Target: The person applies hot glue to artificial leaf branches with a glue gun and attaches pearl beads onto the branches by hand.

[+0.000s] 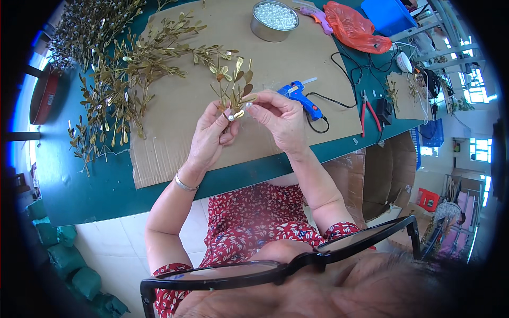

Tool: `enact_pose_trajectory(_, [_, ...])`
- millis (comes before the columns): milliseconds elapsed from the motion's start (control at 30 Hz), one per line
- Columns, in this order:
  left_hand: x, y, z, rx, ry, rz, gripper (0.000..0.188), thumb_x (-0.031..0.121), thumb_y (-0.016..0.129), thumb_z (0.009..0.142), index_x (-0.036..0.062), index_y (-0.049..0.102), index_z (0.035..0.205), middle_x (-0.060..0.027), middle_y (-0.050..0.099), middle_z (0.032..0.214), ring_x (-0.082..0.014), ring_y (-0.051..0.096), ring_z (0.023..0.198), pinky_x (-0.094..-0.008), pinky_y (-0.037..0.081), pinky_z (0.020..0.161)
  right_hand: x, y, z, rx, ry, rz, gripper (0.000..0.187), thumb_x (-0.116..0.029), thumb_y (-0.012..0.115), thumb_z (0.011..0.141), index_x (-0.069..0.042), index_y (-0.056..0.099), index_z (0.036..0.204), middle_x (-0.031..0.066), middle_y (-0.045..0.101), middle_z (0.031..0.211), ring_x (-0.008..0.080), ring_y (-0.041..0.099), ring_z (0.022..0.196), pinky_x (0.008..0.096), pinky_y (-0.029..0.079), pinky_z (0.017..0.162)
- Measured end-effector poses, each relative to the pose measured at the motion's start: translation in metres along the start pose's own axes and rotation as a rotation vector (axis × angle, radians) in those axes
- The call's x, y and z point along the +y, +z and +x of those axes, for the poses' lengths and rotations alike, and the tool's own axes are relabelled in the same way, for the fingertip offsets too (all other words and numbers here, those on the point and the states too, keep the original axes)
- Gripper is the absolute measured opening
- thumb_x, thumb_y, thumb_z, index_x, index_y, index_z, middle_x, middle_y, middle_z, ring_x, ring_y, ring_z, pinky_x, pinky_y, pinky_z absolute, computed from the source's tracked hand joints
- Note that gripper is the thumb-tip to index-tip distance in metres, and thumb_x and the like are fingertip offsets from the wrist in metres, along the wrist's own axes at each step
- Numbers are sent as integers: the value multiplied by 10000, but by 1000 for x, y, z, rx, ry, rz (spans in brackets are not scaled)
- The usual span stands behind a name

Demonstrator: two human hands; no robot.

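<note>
Above the cardboard sheet [180,127], my left hand [210,130] is closed on a sprig of gold artificial leaves [233,87], whose leaf tips point away from me. A white pearl bead [231,117] shows on the sprig beside my left thumb. My right hand [278,116] pinches a second small pearl bead [248,105] between thumb and fingertips, right at the sprig's leaves. Just right of that hand lies a blue hot glue gun [301,99] on the cardboard. At the far side stands a round metal tin [274,22] full of white pearl beads.
Gold leaf branches [114,85] are heaped on the left of the green table [101,196]. Far right are a pink-purple glue gun [317,18], a red plastic bag [352,29] and a blue bin [389,16]. Red-handled pliers [370,114] lie near black cables. A cardboard box [379,177] stands below the table's right edge.
</note>
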State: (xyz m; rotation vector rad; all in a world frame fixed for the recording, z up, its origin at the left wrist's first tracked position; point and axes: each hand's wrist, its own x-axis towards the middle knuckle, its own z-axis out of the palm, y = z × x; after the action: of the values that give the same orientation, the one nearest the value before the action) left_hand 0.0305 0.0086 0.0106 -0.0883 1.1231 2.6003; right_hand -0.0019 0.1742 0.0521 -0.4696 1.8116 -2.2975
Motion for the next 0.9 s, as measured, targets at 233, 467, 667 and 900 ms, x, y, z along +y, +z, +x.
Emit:
enact_pose_trajectory(233, [-3, -3, 0, -32, 23, 27, 194, 180, 443, 986, 78, 482, 1147, -14, 508, 713, -27, 310, 498, -165, 238, 451, -4, 3, 2, 4, -29, -54, 165, -10, 620, 862, 29, 639, 1020, 24, 618, 929, 82, 588, 868, 207, 479, 783])
enact_pose_trajectory(467, [-1, 1, 1, -5, 0, 18, 190, 179, 447, 984, 78, 480, 1142, -12, 503, 710, -25, 306, 501, -164, 237, 453, 0, 1, 3, -17, -51, -54, 156, 0, 615, 860, 40, 649, 1006, 39, 625, 932, 91, 583, 853, 207, 463, 778])
enact_pose_trajectory(667, [-2, -2, 1, -14, 1, 26, 191, 175, 453, 982, 74, 483, 1143, -10, 496, 714, -23, 305, 508, -159, 234, 455, 0, -1, 4, -31, -28, -21, 164, -4, 631, 843, 25, 669, 1000, 26, 623, 896, 85, 542, 796, 209, 424, 723])
enact_pose_trajectory(900, [-3, -1, 1, -5, -5, 22, 206, 166, 466, 978, 62, 480, 1155, -12, 495, 714, -18, 302, 509, -150, 235, 454, 0, -7, 7, -69, -19, -59, 145, 0, 625, 844, 35, 667, 979, 45, 634, 905, 105, 582, 819, 217, 462, 746])
